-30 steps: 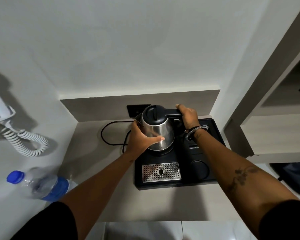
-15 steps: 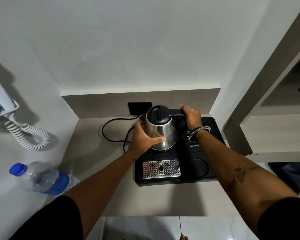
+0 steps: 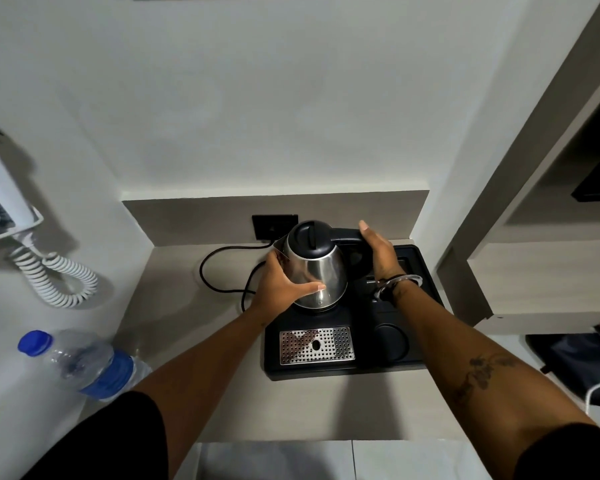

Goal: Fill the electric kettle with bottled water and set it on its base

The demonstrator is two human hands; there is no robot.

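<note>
Kettle, steel-bodied with a black lid, is held between both hands over the back of the black tray. The left hand cups its steel side with fingers spread across the front. The right hand lies over the black handle, its fingers loosely extended; how firmly it grips I cannot tell. Compared with a second ago the kettle has hardly moved and both hands keep the same hold, though the view has tipped up a little. Its bottom now looks settled onto the dark base beneath it, which I judge means the setting-down step is about finished. Well off to the left of the left hand, the water bottle lies on its side on the table, blue cap on. A black cord loops just behind the left hand toward the wall socket.
</note>
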